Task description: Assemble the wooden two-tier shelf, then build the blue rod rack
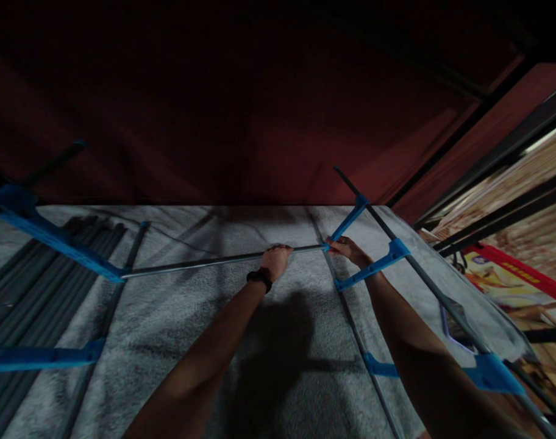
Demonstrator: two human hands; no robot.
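My left hand (275,262) is wrapped round a thin grey metal tube (205,263) that runs across between two side frames. At the tube's right end, my right hand (346,249) has its fingers closed on a blue plastic connector (346,221), where the tube meets the upright. The right side frame has grey poles (424,274) joined by several blue brackets (369,272). On the left, another frame shows a blue bracket (58,235) and a dark pole (117,299); the tube's left end meets it.
Several loose grey tubes (44,286) lie together on the grey fleecy surface (177,341) at left. A dark red panel (278,146) rises behind. To the right are a phone-like object (456,323), a red and yellow package (511,274) and dark metal bars (511,210).
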